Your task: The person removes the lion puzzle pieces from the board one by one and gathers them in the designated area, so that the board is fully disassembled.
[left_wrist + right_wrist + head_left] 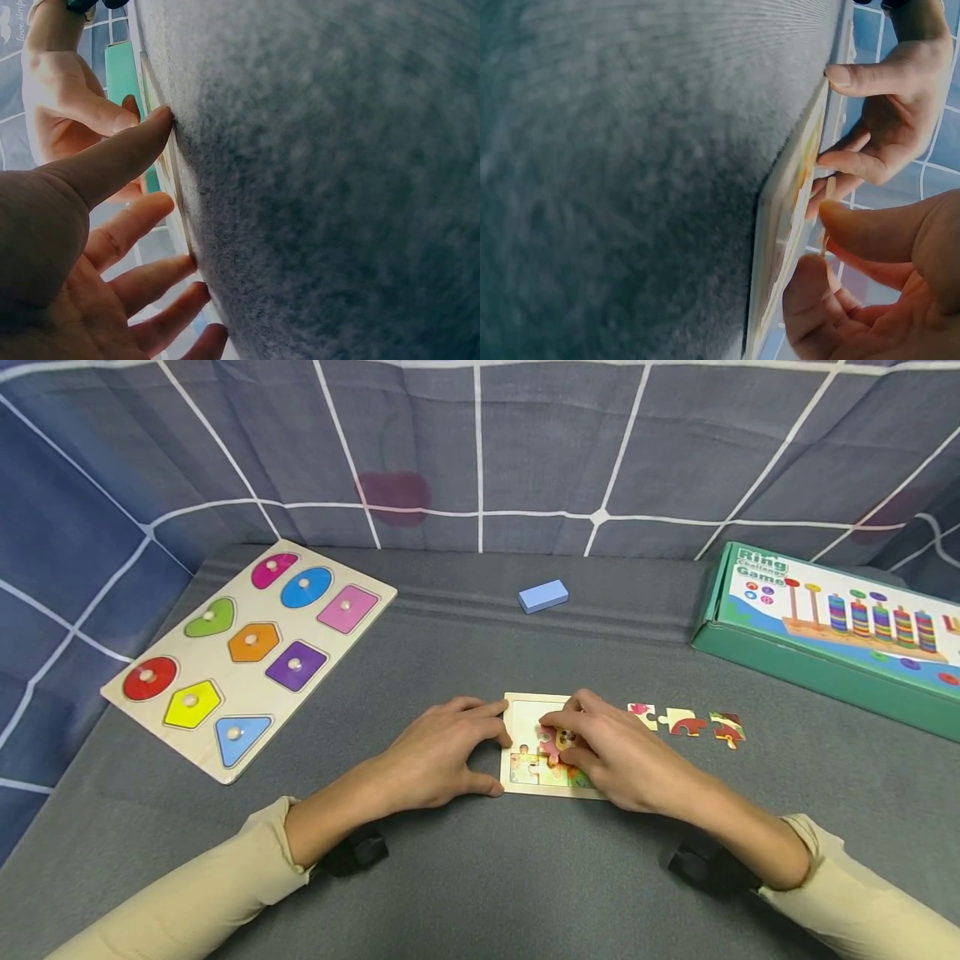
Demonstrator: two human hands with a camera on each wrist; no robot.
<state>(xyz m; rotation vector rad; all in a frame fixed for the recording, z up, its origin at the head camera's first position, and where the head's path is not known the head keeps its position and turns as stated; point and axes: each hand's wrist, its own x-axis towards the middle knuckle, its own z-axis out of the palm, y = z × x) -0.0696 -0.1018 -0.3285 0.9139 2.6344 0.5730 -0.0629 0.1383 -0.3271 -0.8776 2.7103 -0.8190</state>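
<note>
A small wooden puzzle board [525,788] with a pale rim lies flat on the grey cloth. Interlocking picture pieces [528,770] fill part of its lower row. My right hand [630,760] pinches a pink-and-yellow jigsaw piece [550,745] between thumb and fingers, over the middle of the board. Seen edge-on in the right wrist view, the thin piece [829,189] is tilted above the board. My left hand [442,752] rests at the board's left side, thumb and spread fingertips [161,116] against its edge. The right hand hides the board's right part.
Several loose jigsaw pieces [684,722] lie in a row right of the board. A shape peg board [300,727] stands at the left, a blue block [543,597] toward the back, and a green ring game box [825,675] at the right. A checked cloth [540,443] hangs behind.
</note>
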